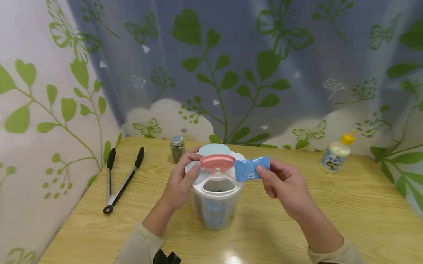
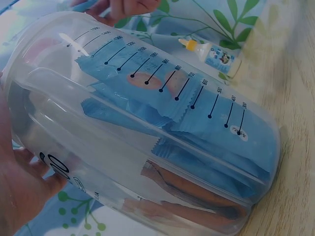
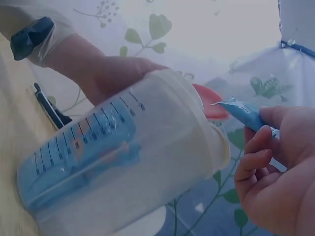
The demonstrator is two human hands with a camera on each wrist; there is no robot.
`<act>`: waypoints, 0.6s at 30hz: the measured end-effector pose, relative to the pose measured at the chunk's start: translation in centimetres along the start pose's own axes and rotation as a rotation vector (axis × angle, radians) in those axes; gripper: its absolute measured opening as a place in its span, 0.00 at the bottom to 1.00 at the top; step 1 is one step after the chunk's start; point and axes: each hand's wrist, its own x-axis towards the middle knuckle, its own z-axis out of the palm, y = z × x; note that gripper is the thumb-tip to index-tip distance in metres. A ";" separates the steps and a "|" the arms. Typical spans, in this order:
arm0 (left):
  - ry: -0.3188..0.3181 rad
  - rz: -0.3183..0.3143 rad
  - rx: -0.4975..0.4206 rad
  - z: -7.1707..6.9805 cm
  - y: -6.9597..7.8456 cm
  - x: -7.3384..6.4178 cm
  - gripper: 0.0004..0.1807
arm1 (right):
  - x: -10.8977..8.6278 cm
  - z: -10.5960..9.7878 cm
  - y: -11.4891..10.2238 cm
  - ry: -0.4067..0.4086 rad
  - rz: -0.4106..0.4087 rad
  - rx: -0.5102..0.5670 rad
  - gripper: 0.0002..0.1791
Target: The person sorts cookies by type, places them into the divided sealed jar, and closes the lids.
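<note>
A clear plastic storage canister (image 1: 216, 211) with a white lid stands upright on the table. Its pink flap (image 1: 221, 162) is raised over an uncovered spout, and a pale blue flap (image 1: 214, 149) lies behind. Blue packets (image 2: 133, 83) and a few brown ones (image 2: 192, 191) show through the wall, which bears measuring marks. My left hand (image 1: 182, 180) grips the lid's left side, thumb on top. Between thumb and fingers, my right hand (image 1: 290, 188) pinches a small blue packet (image 1: 246, 169) at the lid's right edge, beside the pink flap.
Black-tipped tongs (image 1: 120, 189) lie spread at the left of the wooden table (image 1: 353, 205). Behind the canister to the left is a small jar (image 1: 177, 149) with a metal cap. A yellow-capped bottle (image 1: 334, 156) stands at the back right, near the leaf-print curtain (image 1: 233, 121).
</note>
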 end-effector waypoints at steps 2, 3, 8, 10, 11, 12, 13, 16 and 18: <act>0.006 0.002 0.005 0.0 0.0 0.0 0.10 | 0.1 0.6 -0.2 -0.007 -0.002 -0.055 0.08; 0.008 0.006 0.007 0.0 0.0 0.0 0.10 | 0.2 0.8 -0.3 -0.010 0.000 -0.082 0.07; 0.013 0.038 0.012 -0.1 -0.3 -0.1 0.10 | 0.2 2.2 -0.4 -0.062 0.005 -0.186 0.11; 0.014 0.049 0.015 -0.1 -0.3 0.0 0.10 | 0.2 2.6 -0.3 -0.077 0.004 -0.210 0.11; 0.014 0.053 0.017 -0.1 -0.3 0.0 0.10 | 0.2 2.7 -0.3 -0.082 0.000 -0.216 0.11; 0.015 0.055 0.019 -0.1 -0.3 0.0 0.10 | 0.3 2.8 -0.2 -0.085 -0.011 -0.222 0.12; 0.014 0.056 0.021 -0.1 -0.2 0.0 0.10 | 0.3 2.9 -0.2 -0.083 -0.019 -0.230 0.12; 0.009 0.046 0.016 -0.1 -0.2 0.0 0.10 | 0.4 3.1 0.0 -0.059 -0.039 -0.244 0.12; 0.005 0.034 0.010 0.0 -0.2 0.0 0.10 | 0.5 3.1 0.0 -0.027 -0.047 -0.249 0.13</act>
